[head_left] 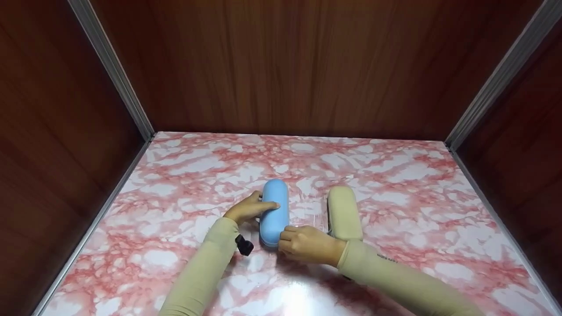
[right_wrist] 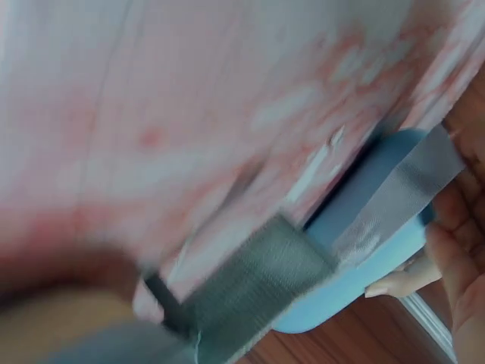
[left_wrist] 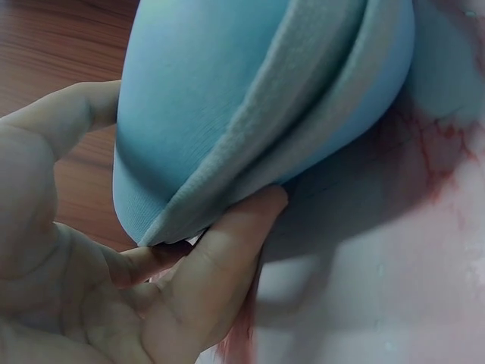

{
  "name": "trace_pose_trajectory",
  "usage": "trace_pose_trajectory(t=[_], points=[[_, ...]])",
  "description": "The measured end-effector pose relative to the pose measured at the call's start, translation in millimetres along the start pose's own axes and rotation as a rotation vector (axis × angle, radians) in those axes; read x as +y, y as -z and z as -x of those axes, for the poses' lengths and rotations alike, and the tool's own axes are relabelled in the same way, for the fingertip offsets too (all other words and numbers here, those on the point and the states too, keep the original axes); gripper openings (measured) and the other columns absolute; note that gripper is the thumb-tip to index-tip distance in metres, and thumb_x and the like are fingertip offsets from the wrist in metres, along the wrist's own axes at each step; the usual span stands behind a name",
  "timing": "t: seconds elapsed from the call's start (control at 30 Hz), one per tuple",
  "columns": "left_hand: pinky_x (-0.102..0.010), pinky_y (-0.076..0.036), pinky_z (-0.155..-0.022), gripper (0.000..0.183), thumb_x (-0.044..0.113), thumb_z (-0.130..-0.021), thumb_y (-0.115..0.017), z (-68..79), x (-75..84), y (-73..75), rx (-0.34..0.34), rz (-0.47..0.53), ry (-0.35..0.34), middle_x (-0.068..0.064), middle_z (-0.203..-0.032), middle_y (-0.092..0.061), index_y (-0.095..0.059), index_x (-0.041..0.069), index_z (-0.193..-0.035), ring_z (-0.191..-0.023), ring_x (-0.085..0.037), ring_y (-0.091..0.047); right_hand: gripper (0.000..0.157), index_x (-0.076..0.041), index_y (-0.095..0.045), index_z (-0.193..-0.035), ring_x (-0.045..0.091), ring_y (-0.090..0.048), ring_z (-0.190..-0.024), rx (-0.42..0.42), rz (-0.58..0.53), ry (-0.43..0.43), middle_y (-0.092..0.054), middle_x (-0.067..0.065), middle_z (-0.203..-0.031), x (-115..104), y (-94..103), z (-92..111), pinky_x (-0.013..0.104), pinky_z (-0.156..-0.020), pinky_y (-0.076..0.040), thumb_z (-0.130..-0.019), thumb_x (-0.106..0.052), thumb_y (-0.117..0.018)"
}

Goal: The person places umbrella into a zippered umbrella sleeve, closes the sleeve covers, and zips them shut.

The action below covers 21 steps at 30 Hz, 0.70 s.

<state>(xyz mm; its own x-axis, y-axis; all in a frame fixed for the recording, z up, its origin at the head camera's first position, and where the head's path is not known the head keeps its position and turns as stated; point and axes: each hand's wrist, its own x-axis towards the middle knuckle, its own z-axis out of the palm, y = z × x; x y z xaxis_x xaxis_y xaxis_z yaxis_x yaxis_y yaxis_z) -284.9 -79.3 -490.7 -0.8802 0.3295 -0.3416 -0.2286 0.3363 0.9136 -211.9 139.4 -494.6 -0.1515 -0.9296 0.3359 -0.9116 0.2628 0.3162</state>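
Observation:
A long blue case [head_left: 275,191] with rounded ends lies on the table, pointing away from me. My left hand [head_left: 248,208] holds it from the left, thumb across the top. In the left wrist view, two grey fabric bands [left_wrist: 250,121] run along its side with a dark groove between them. My right hand [head_left: 307,244] has its fingers curled against the case's near right edge; whatever they pinch there is hidden. The right wrist view shows a grey strip [right_wrist: 402,193] along the case near the fingers. To the right lies a beige case [head_left: 344,210], close to my right wrist.
The table [head_left: 189,193] has a red and white marbled top. Brown wood-grain panels [head_left: 281,66] enclose the back and both sides, with metal corner posts. A bright light reflection lies near the front. A black device [head_left: 244,245] sits at my left wrist.

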Motion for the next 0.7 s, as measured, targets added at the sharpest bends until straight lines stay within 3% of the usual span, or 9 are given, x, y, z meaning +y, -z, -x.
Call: trace_pose_trajectory(t=[0.27, 0.7], points=[[-0.045, -0.054, -0.082, 0.081, 0.042, -0.083, -0.078, 1.3, 0.3, -0.7, 0.007, 0.001, 0.000, -0.021, -0.130, -0.053, -0.037, 0.002, -0.140, -0.108, -0.035, -0.060, 0.016, -0.011, -0.064, -0.085, 0.011, -0.059, -0.072, 0.039, -0.158, -0.148, -0.059, -0.002, -0.079, -5.6, 0.0, 0.9, 0.020, -0.063, -0.051, -0.079, -0.008, -0.079], [-0.046, -0.050, -0.090, 0.080, 0.043, -0.082, -0.079, 0.7, -0.1, -0.8, 0.024, -0.039, -0.013, -0.020, -0.130, -0.054, -0.039, 0.002, -0.139, -0.113, -0.034, -0.058, 0.018, -0.010, -0.065, -0.084, 0.013, -0.059, -0.072, 0.038, -0.223, -0.209, -0.059, -0.001, -0.081, -7.6, 0.5, 0.6, 0.021, -0.063, -0.051, -0.076, -0.005, -0.080]])
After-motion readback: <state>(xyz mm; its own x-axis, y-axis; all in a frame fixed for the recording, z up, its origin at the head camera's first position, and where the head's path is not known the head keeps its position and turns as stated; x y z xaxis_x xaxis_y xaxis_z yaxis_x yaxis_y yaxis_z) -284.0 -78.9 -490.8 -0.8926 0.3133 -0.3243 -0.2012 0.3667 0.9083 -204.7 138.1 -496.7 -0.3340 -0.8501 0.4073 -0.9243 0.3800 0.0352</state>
